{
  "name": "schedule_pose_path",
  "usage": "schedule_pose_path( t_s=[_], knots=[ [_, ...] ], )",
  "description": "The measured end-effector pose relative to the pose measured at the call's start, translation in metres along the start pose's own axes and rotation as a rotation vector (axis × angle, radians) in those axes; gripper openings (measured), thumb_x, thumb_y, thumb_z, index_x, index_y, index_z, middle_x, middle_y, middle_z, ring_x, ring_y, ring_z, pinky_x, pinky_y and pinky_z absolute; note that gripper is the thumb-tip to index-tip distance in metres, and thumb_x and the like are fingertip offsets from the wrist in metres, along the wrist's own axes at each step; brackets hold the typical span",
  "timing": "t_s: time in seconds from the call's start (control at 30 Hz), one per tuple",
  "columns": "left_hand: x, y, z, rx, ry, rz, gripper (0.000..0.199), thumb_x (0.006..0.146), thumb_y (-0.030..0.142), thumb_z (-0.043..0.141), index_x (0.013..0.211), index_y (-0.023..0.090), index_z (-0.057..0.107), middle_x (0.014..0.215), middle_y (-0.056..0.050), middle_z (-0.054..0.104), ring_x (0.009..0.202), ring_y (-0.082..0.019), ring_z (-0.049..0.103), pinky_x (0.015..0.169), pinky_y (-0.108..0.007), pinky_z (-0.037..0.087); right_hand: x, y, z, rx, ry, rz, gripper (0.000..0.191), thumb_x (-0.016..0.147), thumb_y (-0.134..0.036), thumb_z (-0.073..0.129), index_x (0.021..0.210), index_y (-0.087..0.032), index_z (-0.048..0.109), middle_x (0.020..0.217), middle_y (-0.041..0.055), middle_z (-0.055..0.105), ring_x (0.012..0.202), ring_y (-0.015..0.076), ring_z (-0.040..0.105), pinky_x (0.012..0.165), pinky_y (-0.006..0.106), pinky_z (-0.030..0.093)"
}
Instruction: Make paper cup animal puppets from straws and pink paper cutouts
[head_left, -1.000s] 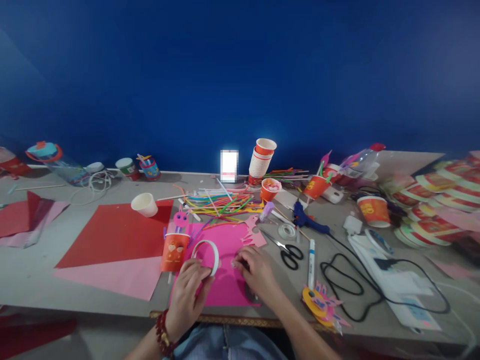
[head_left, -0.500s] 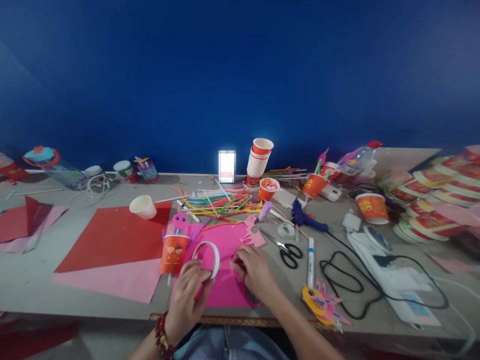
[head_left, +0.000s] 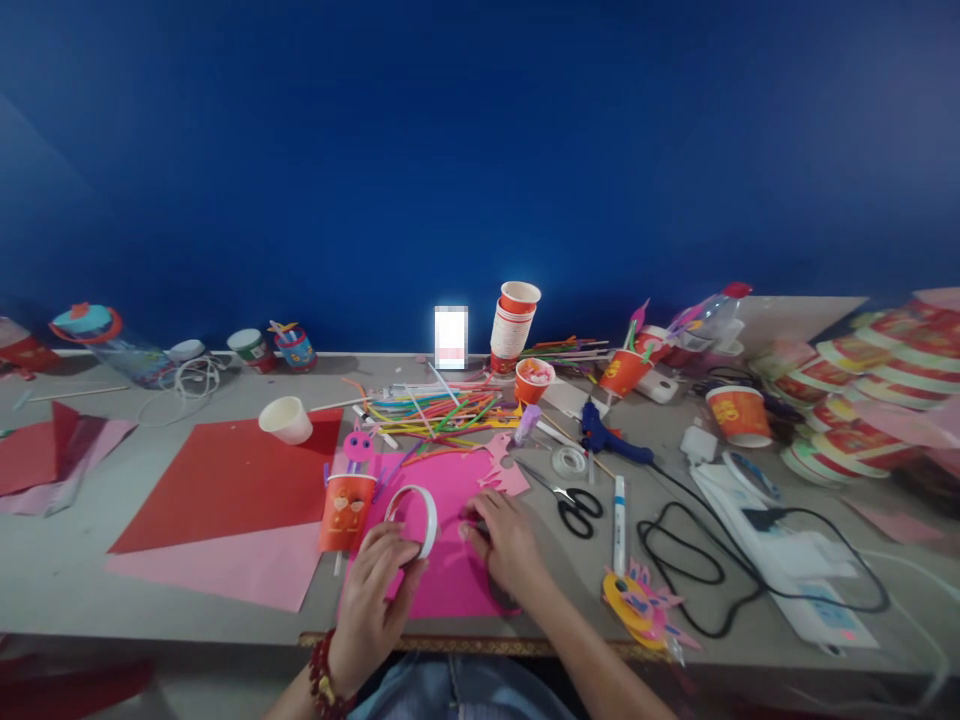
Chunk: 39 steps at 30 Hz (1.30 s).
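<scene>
"Holding what?"
"Pinching a white ring (head_left: pixel 430 522) over magenta paper (head_left: pixel 450 582) with a half-curled left hand (head_left: pixel 382 575); bending the right hand (head_left: pixel 508 542), cannot tell if gripping anything."
"And beyond?"
"Seeing pink scraps (head_left: pixel 536 373) inside one orange cup (head_left: pixel 532 396)."

Right fingers (head_left: pixel 490 506) partly hidden, striped stacks (head_left: pixel 896 390) blurred

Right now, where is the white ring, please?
In the head view, left of centre, the white ring is in the left hand, over the bright pink sheet, right of the decorated orange cup.
</scene>
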<state>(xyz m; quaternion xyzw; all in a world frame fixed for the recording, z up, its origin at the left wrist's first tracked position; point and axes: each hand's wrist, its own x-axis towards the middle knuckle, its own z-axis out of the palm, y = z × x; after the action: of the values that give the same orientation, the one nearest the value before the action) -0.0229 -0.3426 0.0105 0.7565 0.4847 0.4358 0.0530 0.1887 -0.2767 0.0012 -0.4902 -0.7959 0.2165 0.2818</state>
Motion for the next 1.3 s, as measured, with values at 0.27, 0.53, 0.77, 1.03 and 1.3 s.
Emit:
schedule_pose_path(
  t_s=[0.27,0.53,0.77,1.03,1.3],
  knots=[
    [-0.002,0.002,0.001,-0.007,0.005,-0.023,0.012,0.094,0.017,0.053,0.103,0.022,0.06,0.095,-0.007,0.07,0.099,-0.023,0.067,0.092,-0.041,0.054,0.0,0.002,0.005,-0.064,0.012,-0.034,0.016,0.088,-0.006,0.054,0.09,-0.02,0.062,0.093,0.007,0.066,0.088,0.0247,0.058,0.08,0.035,0.044],
    [0.014,0.016,0.001,-0.309,-0.095,-0.324,0.019,0.098,0.024,0.047,0.113,0.02,0.058,0.097,-0.007,0.068,0.084,-0.018,0.068,0.077,-0.029,0.058,-0.012,-0.028,-0.025,0.056,0.114,-0.137,0.017,0.095,-0.012,0.048,0.101,-0.022,0.061,0.097,0.0085,0.067,0.092,0.0251,0.061,0.082,0.038,0.049],
    [0.02,0.023,0.013,-0.517,-0.081,-0.374,0.028,0.098,0.022,0.048,0.125,0.023,0.055,0.113,-0.009,0.069,0.101,-0.02,0.069,0.086,-0.03,0.058,-0.019,-0.061,-0.03,0.233,0.161,-0.226,0.026,0.094,-0.015,0.055,0.119,-0.023,0.056,0.11,0.0089,0.067,0.103,0.0229,0.063,0.088,0.035,0.052],
    [0.022,0.026,0.019,-0.209,-0.047,-0.195,0.035,0.096,0.017,0.051,0.129,0.026,0.056,0.116,-0.008,0.072,0.104,-0.021,0.07,0.087,-0.031,0.059,-0.016,-0.059,-0.022,0.176,0.278,-0.15,0.015,0.095,-0.014,0.053,0.106,-0.023,0.058,0.101,0.0071,0.067,0.095,0.0243,0.061,0.085,0.039,0.05],
    [0.024,0.024,0.013,-0.083,-0.06,-0.126,0.036,0.098,0.019,0.049,0.134,0.023,0.052,0.118,-0.009,0.071,0.106,-0.021,0.068,0.089,-0.033,0.058,-0.014,-0.056,-0.023,0.292,0.257,-0.113,0.006,0.096,-0.017,0.055,0.096,-0.023,0.056,0.093,0.0052,0.064,0.091,0.0217,0.061,0.081,0.034,0.049]
  ],
)
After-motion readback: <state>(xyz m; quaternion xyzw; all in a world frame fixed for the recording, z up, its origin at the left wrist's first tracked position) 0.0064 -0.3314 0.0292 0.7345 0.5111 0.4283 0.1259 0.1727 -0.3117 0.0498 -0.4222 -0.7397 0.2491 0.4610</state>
